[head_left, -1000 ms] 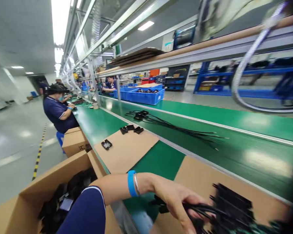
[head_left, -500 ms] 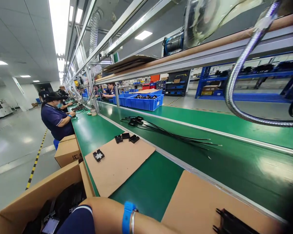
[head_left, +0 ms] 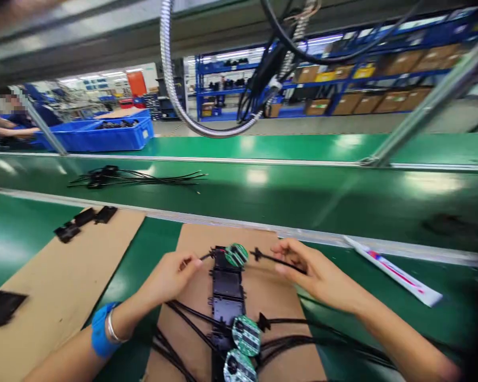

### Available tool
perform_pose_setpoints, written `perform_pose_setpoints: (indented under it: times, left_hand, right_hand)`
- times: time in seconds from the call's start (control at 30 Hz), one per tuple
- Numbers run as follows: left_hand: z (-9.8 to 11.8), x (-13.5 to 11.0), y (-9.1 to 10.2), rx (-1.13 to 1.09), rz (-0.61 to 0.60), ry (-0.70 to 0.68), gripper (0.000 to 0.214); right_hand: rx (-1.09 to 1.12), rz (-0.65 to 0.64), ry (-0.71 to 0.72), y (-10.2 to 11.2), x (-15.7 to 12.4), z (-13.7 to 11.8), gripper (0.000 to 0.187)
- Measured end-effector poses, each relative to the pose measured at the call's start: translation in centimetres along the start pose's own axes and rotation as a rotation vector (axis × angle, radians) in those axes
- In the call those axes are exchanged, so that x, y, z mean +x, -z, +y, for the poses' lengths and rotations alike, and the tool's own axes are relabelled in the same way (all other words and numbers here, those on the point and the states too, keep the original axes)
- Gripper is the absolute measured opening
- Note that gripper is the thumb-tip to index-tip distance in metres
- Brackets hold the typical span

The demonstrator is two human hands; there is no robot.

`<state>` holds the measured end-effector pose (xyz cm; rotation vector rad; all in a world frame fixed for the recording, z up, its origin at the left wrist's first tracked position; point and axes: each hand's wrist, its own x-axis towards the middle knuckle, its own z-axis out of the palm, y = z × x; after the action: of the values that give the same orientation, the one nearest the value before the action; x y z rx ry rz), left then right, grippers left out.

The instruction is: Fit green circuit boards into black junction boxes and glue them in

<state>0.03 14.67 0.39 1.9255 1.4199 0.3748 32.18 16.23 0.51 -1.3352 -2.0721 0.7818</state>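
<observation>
On a cardboard sheet (head_left: 279, 302) before me lies a row of black plastic housings (head_left: 227, 292) with round green circuit boards (head_left: 236, 255) and black cables (head_left: 302, 339). My left hand (head_left: 169, 276), with a blue wristband, pinches a thin black cable end at the top housing's left. My right hand (head_left: 314, 273) pinches another black cable (head_left: 274, 258) on the right side of that housing.
A second cardboard sheet (head_left: 48, 276) at left carries loose black housings (head_left: 82, 222). A bundle of black cables (head_left: 131, 178) lies on the green conveyor belt (head_left: 302, 196). A white tube (head_left: 390, 270) lies at right. Blue bins (head_left: 99, 135) and a seated person's arm (head_left: 11, 130) are at far left.
The view swung from looking left along the line to straight down at the cardboard sheet. Both hands have come onto the housing row, each pinching a cable.
</observation>
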Motion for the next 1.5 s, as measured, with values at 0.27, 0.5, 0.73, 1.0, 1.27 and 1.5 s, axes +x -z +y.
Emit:
perform_pose_setpoints:
  times: [0.27, 0.5, 0.73, 1.0, 1.27, 1.5]
  left_hand:
    - [-1.2, 1.5, -0.6, 0.374, 0.167, -0.091, 0.030]
    - [0.2, 0.5, -0.5, 0.594, 0.199, -0.091, 0.022]
    - [1.0, -4.2, -1.8, 0.108, -0.189, -0.344, 0.010]
    - [-0.1, -3.3, -1.3, 0.037, 0.077, -0.294, 0.013]
    - [-1.8, -1.4, -2.4, 0.501, 0.223, -0.271, 0.017]
    - [-1.9, -1.5, -2.4, 0.532, 0.212, -0.300, 0.019]
  right_hand:
    - [-0.195, -0.112, 0.073, -1.5, 1.4, 1.5, 0.016]
    - [-0.561, -0.035, 0.173, -2.7, -0.4, -0.8, 0.019]
    - [-0.148, -0.335, 0.122, -5.7, -3.7, -7.7, 0.020]
    - [-0.009, -0.324, 0.059, -4.3, -2.6, -6.4, 0.023]
    - [-0.219, -0.161, 0.186, -5.6, -1.6, -2.2, 0.015]
    - [-0.286, -0.034, 0.339, -6.4, -1.2, -1.0, 0.015]
